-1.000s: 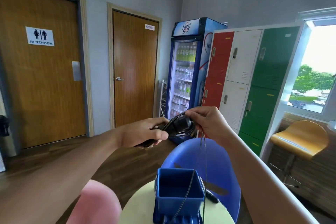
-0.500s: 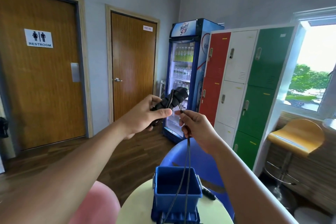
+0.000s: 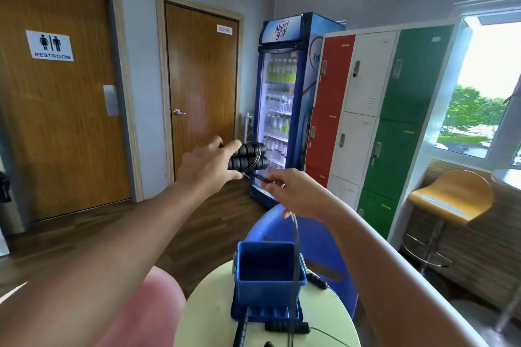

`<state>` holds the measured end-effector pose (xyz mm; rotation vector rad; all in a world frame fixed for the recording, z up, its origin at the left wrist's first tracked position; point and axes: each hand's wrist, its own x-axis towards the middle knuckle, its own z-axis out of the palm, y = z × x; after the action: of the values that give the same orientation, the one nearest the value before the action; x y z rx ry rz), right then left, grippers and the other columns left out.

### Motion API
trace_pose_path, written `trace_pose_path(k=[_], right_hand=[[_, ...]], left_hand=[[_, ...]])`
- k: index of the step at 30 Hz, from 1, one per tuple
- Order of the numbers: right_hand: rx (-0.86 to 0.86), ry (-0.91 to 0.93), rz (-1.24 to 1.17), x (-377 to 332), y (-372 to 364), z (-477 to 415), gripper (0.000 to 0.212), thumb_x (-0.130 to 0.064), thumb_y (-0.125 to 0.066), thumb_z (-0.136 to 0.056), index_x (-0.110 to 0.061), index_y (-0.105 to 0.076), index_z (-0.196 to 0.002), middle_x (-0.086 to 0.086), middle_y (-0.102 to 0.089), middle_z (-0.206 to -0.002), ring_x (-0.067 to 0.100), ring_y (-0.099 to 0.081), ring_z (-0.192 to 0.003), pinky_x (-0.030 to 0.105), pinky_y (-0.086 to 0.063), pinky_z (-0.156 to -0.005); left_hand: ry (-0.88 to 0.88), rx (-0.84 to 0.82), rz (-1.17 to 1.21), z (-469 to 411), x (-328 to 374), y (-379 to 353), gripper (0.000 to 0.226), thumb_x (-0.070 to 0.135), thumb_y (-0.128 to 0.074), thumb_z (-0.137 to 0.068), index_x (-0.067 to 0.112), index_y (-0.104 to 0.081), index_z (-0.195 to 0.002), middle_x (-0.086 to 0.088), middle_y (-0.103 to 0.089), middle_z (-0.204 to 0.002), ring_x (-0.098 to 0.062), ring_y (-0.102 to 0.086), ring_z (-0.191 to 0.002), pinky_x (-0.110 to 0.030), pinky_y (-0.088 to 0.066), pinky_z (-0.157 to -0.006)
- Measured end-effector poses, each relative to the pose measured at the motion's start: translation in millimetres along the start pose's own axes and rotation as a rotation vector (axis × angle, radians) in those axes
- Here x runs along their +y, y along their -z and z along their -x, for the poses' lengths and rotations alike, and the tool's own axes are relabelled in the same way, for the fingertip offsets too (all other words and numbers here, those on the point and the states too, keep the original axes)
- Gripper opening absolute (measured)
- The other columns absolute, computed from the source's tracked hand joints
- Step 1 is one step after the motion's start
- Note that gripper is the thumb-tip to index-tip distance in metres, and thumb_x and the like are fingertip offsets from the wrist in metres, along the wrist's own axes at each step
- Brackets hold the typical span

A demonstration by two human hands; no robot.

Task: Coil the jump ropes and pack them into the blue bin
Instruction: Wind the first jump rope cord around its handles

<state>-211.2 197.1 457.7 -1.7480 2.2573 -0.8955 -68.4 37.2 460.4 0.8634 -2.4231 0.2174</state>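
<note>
My left hand (image 3: 208,167) is raised in front of me and grips two black ribbed jump rope handles (image 3: 248,155) held side by side, with thin cord wound around them. Just below and to the right, my right hand (image 3: 293,194) pinches the black cord (image 3: 295,236), which hangs down from it past the blue bin (image 3: 269,287). The bin stands open on the round pale green table (image 3: 208,310). More black rope handles (image 3: 287,327) and cord lie on the table in front of and beside the bin.
A blue chair (image 3: 324,236) stands behind the table and a pink chair (image 3: 146,313) at its left. Further back are a drinks fridge (image 3: 284,104), coloured lockers (image 3: 375,110), two wooden doors and a yellow stool (image 3: 448,200) at the right.
Both hands rose and moved away from me. My right hand dropped below the handles and drew the cord out to the right while my left hand kept hold of the handles.
</note>
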Motion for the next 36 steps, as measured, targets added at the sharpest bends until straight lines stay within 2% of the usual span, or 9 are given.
trace_pose_path(k=[5, 10, 14, 20, 23, 28, 31, 34, 36], right_hand=[[0.098, 0.1, 0.187, -8, 12, -8, 0.021, -0.025, -0.052, -0.103, -0.026, -0.062, -0.084, -0.009, -0.053, -0.059, 0.003, -0.047, -0.049, 0.027, -0.035, -0.056], [0.114, 0.211, -0.11, -5, 18, -12, 0.01, -0.02, -0.065, -0.097, -0.018, -0.075, -0.096, -0.019, -0.063, -0.06, -0.005, -0.053, -0.05, 0.008, -0.037, -0.051], [0.088, 0.145, -0.647, 0, 13, -18, 0.011, -0.016, -0.071, -0.09, -0.006, -0.074, -0.091, -0.009, -0.069, -0.067, 0.001, -0.062, -0.058, 0.013, -0.05, -0.059], [-0.084, 0.045, -0.992, 22, -4, -23, 0.02, -0.001, -0.058, -0.095, -0.01, -0.072, -0.084, 0.003, -0.066, -0.07, 0.014, -0.056, -0.058, 0.022, -0.047, -0.055], [-0.104, 0.015, -1.047, 27, -23, -25, 0.015, -0.026, -0.065, -0.09, -0.015, -0.074, -0.085, 0.0, -0.059, -0.07, 0.014, -0.046, -0.057, 0.024, -0.039, -0.056], [-0.033, -0.052, -0.743, 21, -46, -33, 0.023, -0.026, -0.062, -0.099, -0.007, -0.07, -0.108, -0.006, -0.06, -0.067, 0.013, -0.046, -0.055, 0.031, -0.036, -0.06], [-0.056, -0.052, -0.58, 17, -52, -35, 0.019, -0.02, -0.057, -0.102, -0.007, -0.068, -0.108, -0.003, -0.06, -0.067, 0.011, -0.047, -0.051, 0.025, -0.04, -0.054], [-0.051, -0.033, -0.412, 14, -49, -39, 0.015, -0.022, -0.057, -0.102, -0.014, -0.07, -0.103, -0.005, -0.062, -0.067, 0.01, -0.047, -0.05, 0.023, -0.039, -0.049], [-0.029, -0.001, -0.266, 13, -46, -43, 0.017, -0.025, -0.058, -0.1, -0.015, -0.072, -0.099, -0.008, -0.064, -0.066, 0.008, -0.046, -0.05, 0.025, -0.04, -0.053]], left_hand=[[-0.162, -0.254, 0.083, 2, -3, 10, 0.077, 0.044, -0.078, -0.085, 0.031, -0.039, -0.151, 0.003, -0.049, -0.124, -0.025, -0.054, -0.11, -0.041, -0.051, -0.089], [-0.237, -0.581, 0.447, 12, -15, 29, 0.06, 0.047, -0.084, -0.076, 0.044, -0.054, -0.128, 0.016, -0.062, -0.116, -0.009, -0.06, -0.106, -0.042, -0.055, -0.094], [-0.225, -0.649, 0.798, 22, -25, 43, 0.052, 0.043, -0.08, -0.081, 0.037, -0.06, -0.129, 0.013, -0.068, -0.116, -0.005, -0.064, -0.107, -0.029, -0.053, -0.095], [-0.159, -0.748, 1.356, 32, -37, 36, 0.062, 0.034, -0.084, -0.08, 0.017, -0.062, -0.136, -0.012, -0.064, -0.113, -0.016, -0.058, -0.083, -0.025, -0.049, -0.075], [-0.066, -0.628, 1.577, 27, -39, 33, 0.06, 0.034, -0.081, -0.081, 0.013, -0.064, -0.134, -0.014, -0.063, -0.108, -0.012, -0.053, -0.073, -0.022, -0.044, -0.063], [0.363, -0.271, 1.515, 13, -28, 17, 0.056, 0.034, -0.079, -0.081, 0.008, -0.06, -0.126, -0.016, -0.063, -0.1, -0.015, -0.053, -0.067, -0.026, -0.04, -0.054], [0.559, -0.093, 1.297, 3, -33, 0, 0.053, 0.041, -0.083, -0.08, 0.013, -0.058, -0.117, -0.012, -0.067, -0.099, -0.017, -0.058, -0.073, -0.03, -0.048, -0.056], [0.494, -0.027, 0.797, -1, -41, -16, 0.055, 0.051, -0.081, -0.079, 0.02, -0.054, -0.115, -0.001, -0.063, -0.107, -0.02, -0.062, -0.093, -0.038, -0.053, -0.077], [0.385, -0.036, 0.545, 1, -43, -22, 0.052, 0.049, -0.08, -0.08, 0.023, -0.053, -0.116, 0.001, -0.061, -0.106, -0.02, -0.06, -0.093, -0.034, -0.049, -0.072]])
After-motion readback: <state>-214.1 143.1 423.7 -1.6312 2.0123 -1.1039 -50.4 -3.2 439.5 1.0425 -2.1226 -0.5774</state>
